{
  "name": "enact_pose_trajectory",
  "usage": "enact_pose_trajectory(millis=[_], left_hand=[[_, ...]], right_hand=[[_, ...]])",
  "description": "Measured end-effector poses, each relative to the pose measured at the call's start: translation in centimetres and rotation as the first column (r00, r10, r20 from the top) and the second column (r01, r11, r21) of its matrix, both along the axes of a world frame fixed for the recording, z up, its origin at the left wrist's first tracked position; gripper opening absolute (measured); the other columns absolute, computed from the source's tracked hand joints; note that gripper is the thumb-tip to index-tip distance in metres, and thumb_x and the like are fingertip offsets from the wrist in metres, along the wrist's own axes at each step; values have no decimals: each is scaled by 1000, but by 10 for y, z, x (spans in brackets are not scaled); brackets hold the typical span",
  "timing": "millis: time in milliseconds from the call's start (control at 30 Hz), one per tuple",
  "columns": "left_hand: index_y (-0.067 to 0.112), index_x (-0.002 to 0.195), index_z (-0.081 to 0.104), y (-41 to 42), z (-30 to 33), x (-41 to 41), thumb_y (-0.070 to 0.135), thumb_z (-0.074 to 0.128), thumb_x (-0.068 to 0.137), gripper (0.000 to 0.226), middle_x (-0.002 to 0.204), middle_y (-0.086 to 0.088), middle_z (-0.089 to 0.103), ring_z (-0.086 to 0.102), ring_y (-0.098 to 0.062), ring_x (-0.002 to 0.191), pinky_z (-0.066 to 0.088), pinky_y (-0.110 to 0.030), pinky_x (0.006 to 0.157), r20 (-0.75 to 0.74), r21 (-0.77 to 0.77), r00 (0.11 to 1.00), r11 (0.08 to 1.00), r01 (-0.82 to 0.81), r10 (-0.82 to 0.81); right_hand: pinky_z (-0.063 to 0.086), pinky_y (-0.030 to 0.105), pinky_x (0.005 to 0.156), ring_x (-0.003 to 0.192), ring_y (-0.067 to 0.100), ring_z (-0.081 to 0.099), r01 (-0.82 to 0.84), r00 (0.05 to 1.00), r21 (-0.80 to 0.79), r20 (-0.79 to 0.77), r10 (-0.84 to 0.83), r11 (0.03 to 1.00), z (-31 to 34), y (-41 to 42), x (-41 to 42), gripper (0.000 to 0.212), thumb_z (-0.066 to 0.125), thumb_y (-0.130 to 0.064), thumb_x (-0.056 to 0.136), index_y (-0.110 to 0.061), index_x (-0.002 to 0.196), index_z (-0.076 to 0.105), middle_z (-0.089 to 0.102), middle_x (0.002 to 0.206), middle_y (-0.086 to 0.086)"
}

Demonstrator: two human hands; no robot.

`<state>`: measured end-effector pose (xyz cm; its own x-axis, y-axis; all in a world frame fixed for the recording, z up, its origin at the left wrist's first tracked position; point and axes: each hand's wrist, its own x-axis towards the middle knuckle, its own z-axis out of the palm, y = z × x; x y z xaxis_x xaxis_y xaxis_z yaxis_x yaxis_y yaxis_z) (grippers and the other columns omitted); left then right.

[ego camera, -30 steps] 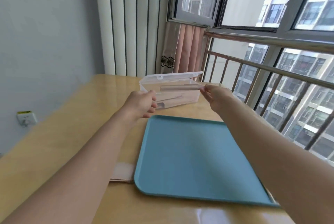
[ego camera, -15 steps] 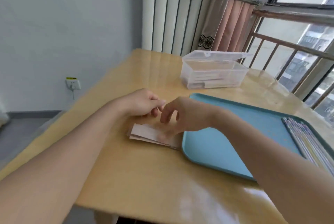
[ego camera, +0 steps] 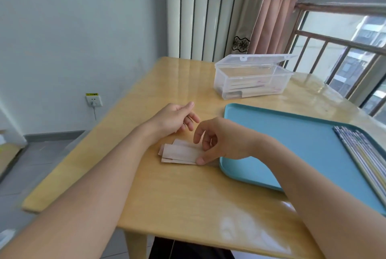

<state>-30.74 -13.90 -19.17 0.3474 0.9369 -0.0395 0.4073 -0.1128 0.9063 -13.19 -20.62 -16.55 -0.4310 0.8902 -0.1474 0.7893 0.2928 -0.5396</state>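
A small stack of pale paper sleeves (ego camera: 179,153) lies on the wooden table (ego camera: 188,200), just left of a blue tray (ego camera: 292,133). My right hand (ego camera: 223,141) is at the stack's right end, thumb on the near corner and curled fingers on top, pinching it. My left hand (ego camera: 173,118) hovers just beyond the stack with relaxed fingers and holds nothing. A clear plastic box (ego camera: 250,79) with its lid raised stands at the back of the table, with long thin items inside.
A row of thin striped sticks (ego camera: 363,154) lies along the tray's right side. A window railing (ego camera: 344,43) and curtain run behind the table. A wall outlet (ego camera: 94,99) is low on the left wall. The table's left edge drops to the floor.
Both hands came back from the clear box to the paper stack. Since half a second ago my left hand has opened and lifted away, while my right stays on the stack.
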Motion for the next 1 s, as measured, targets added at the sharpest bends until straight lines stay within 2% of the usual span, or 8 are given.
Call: enact_pose_trajectory(millis=[300, 400, 500, 567, 733, 833, 900, 1000], left_hand=[[16, 91, 76, 2, 1, -3, 54, 35, 103, 58, 70, 5, 68, 54, -9, 63, 41, -26, 64, 59, -23, 998, 1000, 7, -6], [16, 93, 75, 3, 4, -1, 66, 35, 98, 65, 81, -1, 71, 59, -12, 71, 42, -25, 61, 181, -44, 982, 998, -42, 49], [20, 104, 76, 1, 17, 6, 78, 47, 81, 69, 101, -1, 75, 67, -15, 96, 50, -31, 78, 277, -7, 961, 1000, 16, -13], [19, 113, 73, -7, 29, 24, 67, 55, 86, 58, 112, -3, 74, 67, -16, 106, 52, -33, 88, 284, 11, 947, 988, 151, -148], [13, 102, 74, -29, 41, 110, 28, 51, 104, 27, 91, -11, 76, 71, -18, 75, 56, -32, 74, 392, 73, 920, 997, -5, -24], [9, 100, 68, -34, 34, 156, 22, 42, 107, 30, 90, -8, 72, 70, -20, 73, 61, -34, 70, 490, -127, 870, 992, 20, 45], [6, 100, 65, -42, 28, 185, 22, 42, 107, 28, 75, -7, 64, 67, -19, 62, 60, -32, 62, 464, -259, 886, 955, 148, -11], [9, 101, 61, -56, 19, 210, 37, 50, 103, 30, 63, 0, 49, 47, -13, 48, 43, -23, 43, 378, -368, 909, 873, 321, -175]], right_hand=[[33, 11, 49, 47, 0, 44, 134, 947, 67, -303, -108, 989, -2, 1, 15, 18, 90, -19, 72, -13, 71, 72, 57, 52, -18], [30, 19, 52, 53, 7, 41, 244, 740, -122, -618, -266, 962, -3, 9, 26, 19, 85, -15, 79, -11, 77, 66, 55, 58, -8], [34, 21, 55, 59, 10, 45, 260, 469, -261, -808, -357, 930, 0, 16, 36, 18, 79, -13, 84, -12, 79, 61, 53, 66, -1], [37, 20, 53, 59, 10, 47, 270, 468, -260, -806, -362, 927, 7, 15, 43, 16, 78, -12, 84, -6, 85, 64, 54, 70, 4], [47, 19, 55, 61, 11, 59, 338, 622, -215, -679, -389, 916, 31, 1, 81, 11, 80, -9, 83, -5, 85, 71, 63, 72, 6], [52, 24, 55, 60, 12, 66, 624, 743, 20, -323, -586, 781, 50, -6, 143, 27, 84, -30, 80, -7, 85, 72, 69, 67, 2], [49, 25, 58, 57, 15, 61, 708, 643, 324, 71, -763, 627, 55, -17, 201, 33, 83, -37, 79, -7, 79, 69, 65, 62, 1], [51, 32, 70, 72, 25, 62, 730, 452, 371, 367, -813, 573, 48, -40, 253, 47, 87, -42, 74, -12, 68, 52, 63, 77, 6]])
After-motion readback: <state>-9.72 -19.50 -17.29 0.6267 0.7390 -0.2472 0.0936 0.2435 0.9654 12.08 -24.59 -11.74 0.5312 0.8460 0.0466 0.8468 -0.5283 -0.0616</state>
